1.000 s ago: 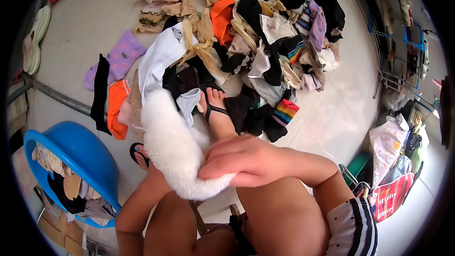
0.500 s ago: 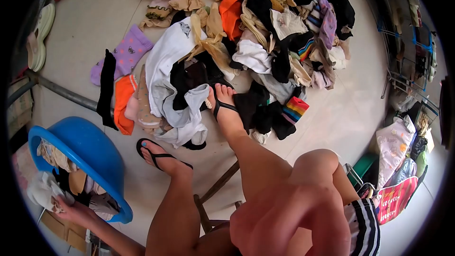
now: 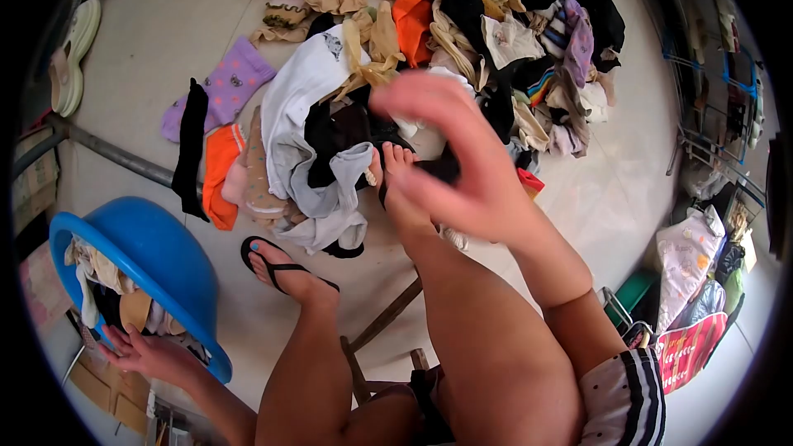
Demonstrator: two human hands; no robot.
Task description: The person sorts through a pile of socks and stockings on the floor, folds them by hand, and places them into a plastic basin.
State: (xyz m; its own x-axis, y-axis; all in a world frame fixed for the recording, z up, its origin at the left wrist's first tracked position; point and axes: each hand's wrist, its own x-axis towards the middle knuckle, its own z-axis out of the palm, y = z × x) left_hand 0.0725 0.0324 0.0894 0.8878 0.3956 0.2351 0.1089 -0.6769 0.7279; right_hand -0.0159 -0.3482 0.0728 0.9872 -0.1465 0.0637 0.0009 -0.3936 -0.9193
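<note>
My left hand (image 3: 139,353) is at the rim of a blue basin (image 3: 169,252), its fingers spread and holding nothing. Several light, dark and tan socks (image 3: 132,314) lie inside the basin. Over the near side of a large sock pile, my right hand (image 3: 487,169) is raised, slightly blurred, thumb and fingers apart with nothing between them. It hides part of the pile. To its left lie a grey sock (image 3: 318,198) and a long white sock (image 3: 301,78). Farther left are a purple patterned sock (image 3: 227,83), a black sock (image 3: 190,149) and an orange sock (image 3: 221,186).
My feet, in black flip-flops (image 3: 285,267), rest on the tiled floor by the pile. A metal bar (image 3: 116,155) runs behind the basin. Pale shoes (image 3: 74,58) stand at the far left. Bags (image 3: 690,260) and a wire rack (image 3: 706,136) line the right side.
My left hand has let go of a whitish sock at the basin, and its fingers have spread. My right hand has moved forward from over my knee to above the pile.
</note>
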